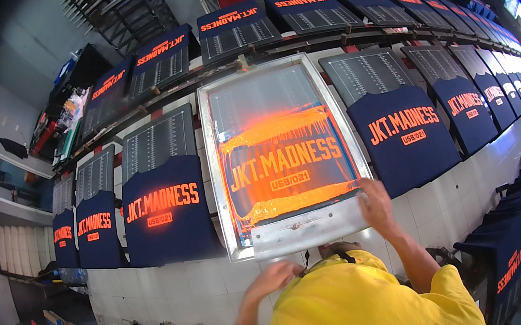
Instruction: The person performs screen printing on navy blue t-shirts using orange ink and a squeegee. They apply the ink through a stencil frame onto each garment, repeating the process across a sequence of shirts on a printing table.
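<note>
A metal-framed printing screen coated in orange ink [283, 159] is seen lying flat on the white tiled table [469, 194], between navy shirts with orange print [165, 211] to left and right. The right hand [376, 203] is laid, fingers extended, on the frame's near right corner. The left hand [277, 275], blurred, is held just off the near edge; its grip cannot be told.
</note>
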Motion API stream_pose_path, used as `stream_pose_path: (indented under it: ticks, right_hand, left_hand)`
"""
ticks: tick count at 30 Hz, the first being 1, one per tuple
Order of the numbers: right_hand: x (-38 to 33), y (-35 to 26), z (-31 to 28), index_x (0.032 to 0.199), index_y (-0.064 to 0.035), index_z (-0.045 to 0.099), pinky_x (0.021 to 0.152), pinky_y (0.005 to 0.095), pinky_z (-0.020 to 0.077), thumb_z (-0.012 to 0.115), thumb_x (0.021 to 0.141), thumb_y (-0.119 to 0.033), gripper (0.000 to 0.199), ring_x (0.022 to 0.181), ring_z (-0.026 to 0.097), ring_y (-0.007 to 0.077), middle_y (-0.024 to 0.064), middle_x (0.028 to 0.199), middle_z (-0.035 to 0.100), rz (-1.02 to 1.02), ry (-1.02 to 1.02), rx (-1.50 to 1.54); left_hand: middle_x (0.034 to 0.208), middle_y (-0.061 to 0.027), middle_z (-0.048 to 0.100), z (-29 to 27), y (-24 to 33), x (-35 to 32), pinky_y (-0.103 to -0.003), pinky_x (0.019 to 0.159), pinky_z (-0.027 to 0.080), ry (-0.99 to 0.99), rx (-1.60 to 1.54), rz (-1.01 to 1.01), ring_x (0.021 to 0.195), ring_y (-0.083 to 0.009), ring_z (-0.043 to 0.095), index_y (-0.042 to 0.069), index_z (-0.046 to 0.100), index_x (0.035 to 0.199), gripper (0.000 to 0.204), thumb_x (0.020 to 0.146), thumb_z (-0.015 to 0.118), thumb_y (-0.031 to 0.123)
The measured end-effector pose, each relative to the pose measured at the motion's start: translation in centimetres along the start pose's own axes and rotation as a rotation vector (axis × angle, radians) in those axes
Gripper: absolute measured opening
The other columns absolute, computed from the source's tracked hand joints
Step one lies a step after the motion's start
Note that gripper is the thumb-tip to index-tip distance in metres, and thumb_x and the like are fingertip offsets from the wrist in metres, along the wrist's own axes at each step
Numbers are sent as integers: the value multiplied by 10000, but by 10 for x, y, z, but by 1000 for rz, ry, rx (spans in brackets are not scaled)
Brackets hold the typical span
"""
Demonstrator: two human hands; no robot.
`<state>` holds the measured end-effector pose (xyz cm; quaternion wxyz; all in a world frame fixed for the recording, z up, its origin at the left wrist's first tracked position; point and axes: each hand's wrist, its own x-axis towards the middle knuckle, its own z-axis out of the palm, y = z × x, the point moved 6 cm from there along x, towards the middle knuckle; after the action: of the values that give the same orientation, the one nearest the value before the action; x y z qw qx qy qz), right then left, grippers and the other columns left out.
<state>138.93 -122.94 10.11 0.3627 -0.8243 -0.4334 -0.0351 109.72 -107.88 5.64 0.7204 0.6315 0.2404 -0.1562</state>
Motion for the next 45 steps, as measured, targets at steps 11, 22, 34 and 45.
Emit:
stream_pose_path:
  ticks: [11,22,34,45]
  right_hand:
    - [-10,136,43,1144,58,644,715,260,476,549,946,-33,238,755,572,109,49,858,663,543,125,299]
    - [-14,147,47,1045,61,680,627,236,443,580,902,-1,185,680,531,71,20,777,640,591,238,313]
    - [6,94,6,1130,5,659,857,381,516,637,905,-174,288,938,658,292,176,1041,673,341,-5,-40]
    - [-18,-16,-22,1260,-72,558,971,429,438,746,624,-103,664,1113,570,289,118,1145,595,-395,-559,-288]
  left_hand:
    - [968,-204,682,-166,-30,-18,-365,838,514,1113,624,103,902,-310,662,-52,640,1151,308,984,548,190]
    - [941,-214,728,-192,-63,-5,-348,808,522,1049,401,-23,881,-270,711,-64,700,1072,317,911,651,205]
    - [940,-198,716,-168,-30,-26,-358,787,532,1324,808,153,834,-292,697,-20,697,1089,279,926,627,196]
    - [1339,-87,577,-41,51,-18,-427,1057,431,508,1309,427,1292,-289,494,37,606,1271,540,745,707,105]
